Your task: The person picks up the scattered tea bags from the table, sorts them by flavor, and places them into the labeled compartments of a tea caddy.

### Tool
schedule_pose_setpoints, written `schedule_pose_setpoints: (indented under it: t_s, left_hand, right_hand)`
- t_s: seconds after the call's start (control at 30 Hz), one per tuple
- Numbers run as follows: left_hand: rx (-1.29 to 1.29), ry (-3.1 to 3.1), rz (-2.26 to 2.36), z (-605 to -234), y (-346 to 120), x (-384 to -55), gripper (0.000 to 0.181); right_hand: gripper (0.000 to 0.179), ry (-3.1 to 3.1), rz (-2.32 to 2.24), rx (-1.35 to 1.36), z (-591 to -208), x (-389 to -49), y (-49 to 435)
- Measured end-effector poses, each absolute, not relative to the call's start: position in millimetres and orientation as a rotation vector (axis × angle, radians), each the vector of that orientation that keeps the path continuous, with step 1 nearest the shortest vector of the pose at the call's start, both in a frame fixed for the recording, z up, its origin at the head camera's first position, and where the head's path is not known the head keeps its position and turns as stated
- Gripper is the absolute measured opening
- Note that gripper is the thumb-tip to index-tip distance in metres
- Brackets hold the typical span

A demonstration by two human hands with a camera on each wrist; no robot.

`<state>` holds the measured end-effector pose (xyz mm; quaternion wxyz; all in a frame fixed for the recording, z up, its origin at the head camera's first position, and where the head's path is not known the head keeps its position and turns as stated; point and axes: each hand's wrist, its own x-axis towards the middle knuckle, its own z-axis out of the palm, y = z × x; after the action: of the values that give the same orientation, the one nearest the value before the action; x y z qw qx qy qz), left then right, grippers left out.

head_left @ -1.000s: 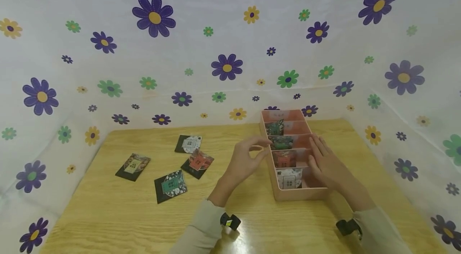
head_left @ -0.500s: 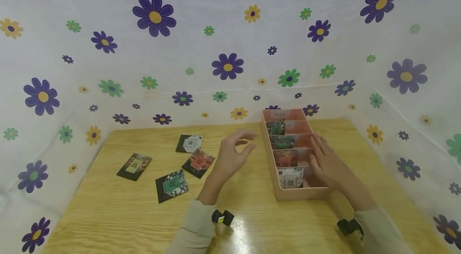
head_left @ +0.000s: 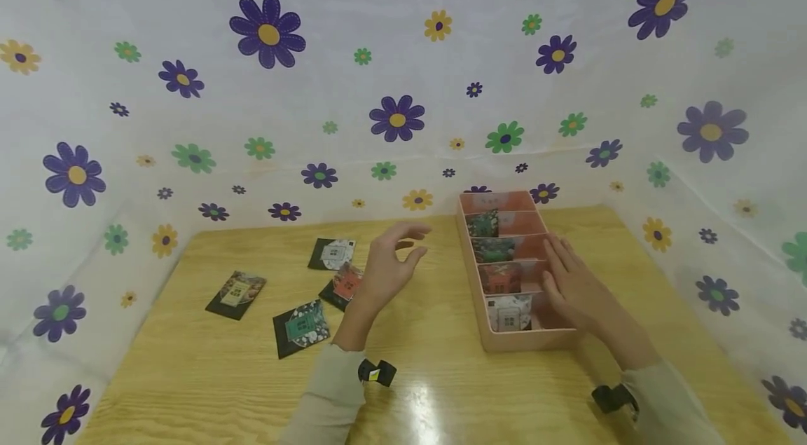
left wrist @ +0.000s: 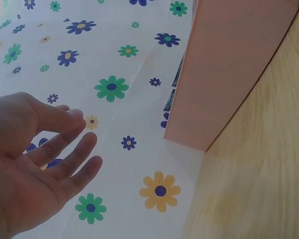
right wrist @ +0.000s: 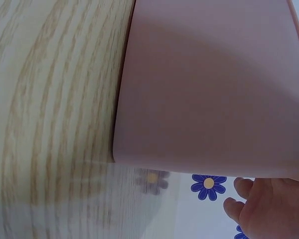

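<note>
A pink divided box (head_left: 529,341) stands on the right of the table, several of its compartments holding one packet each. Nearest in it is a white packet (head_left: 509,313), then a red packet (head_left: 500,279) and green ones behind. My right hand (head_left: 576,291) rests on the box's right rim with straight fingers. Left of the box, my left hand (head_left: 387,266) hovers with loosely bent fingers and nothing in them. Below its wrist side lies a red-and-black packet (head_left: 345,282), partly hidden. In the left wrist view, the hand (left wrist: 45,159) is apart from the box's wall (left wrist: 229,74).
Loose on the left of the wooden table (head_left: 208,389) lie a white-and-black packet (head_left: 332,254), a yellow-labelled packet (head_left: 236,294) and a green-labelled packet (head_left: 301,328). A flower-print cloth (head_left: 315,115) surrounds the table at back and sides.
My left hand has left the box's left edge and moved leftward, its fingers spread from the rim, partly covering the red-and-black packet. My right hand has stayed on the box.
</note>
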<state>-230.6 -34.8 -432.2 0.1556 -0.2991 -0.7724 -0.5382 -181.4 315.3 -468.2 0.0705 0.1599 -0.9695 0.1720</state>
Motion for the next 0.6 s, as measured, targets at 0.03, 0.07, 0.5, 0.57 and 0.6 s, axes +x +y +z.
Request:
schedule_pose_setpoints:
  t_s: [0.03,0.07,0.5,0.57,0.6]
  left_hand:
    - [-0.856,-2.227,-1.516,-432,-37,-232,0.034]
    - [-0.855,-2.242,-1.489,-431,-39,-234,0.034]
    - [-0.893,-2.315,-1.229,-437,-76,-261,0.035]
    - [-0.878,-2.334,-1.218,-439,-87,-264,0.034]
    - [-0.868,-2.346,-1.206,-440,-92,-265,0.033]
  right_hand:
    - [0.062,-2.914,0.524,0.483,-469,-182,315]
    - [0.062,-2.91,0.528,0.485,-470,-182,315]
    - [0.062,-2.857,0.512,0.532,-470,-183,320]
    - [0.062,-2.858,0.512,0.528,-470,-183,317]
    - [0.062,-2.861,0.51,0.526,-470,-183,316]
